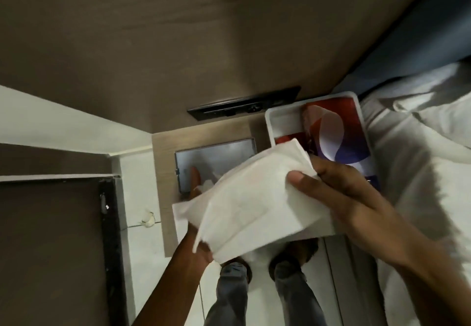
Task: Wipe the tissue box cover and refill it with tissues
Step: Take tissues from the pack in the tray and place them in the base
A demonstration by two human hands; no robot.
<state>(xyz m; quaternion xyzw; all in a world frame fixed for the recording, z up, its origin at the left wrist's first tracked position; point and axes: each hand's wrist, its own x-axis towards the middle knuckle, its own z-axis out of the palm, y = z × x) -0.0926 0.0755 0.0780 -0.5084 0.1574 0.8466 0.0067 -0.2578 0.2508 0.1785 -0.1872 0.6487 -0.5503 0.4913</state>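
The stack of white tissues (254, 198) is held in the air between both hands, just over the bedside surface (163, 198) and the white tissue box cover (271, 121), which lies open side up by the bed (420, 160). It is a soft, folded wad, its lower corner drooping and one loose ply hanging free on the near left. A red and blue packet (339, 131) already sits in the cover.

The right hand (356, 193) has thumb and fingers clamped on the stack's right end; the left hand (201, 244) supports it from beneath, its fingers hidden by the paper, so I cannot tell their state. To seat it well, I'd square the stack first, tuck in the stray ply, and lower it flat into the cover rather than end first.
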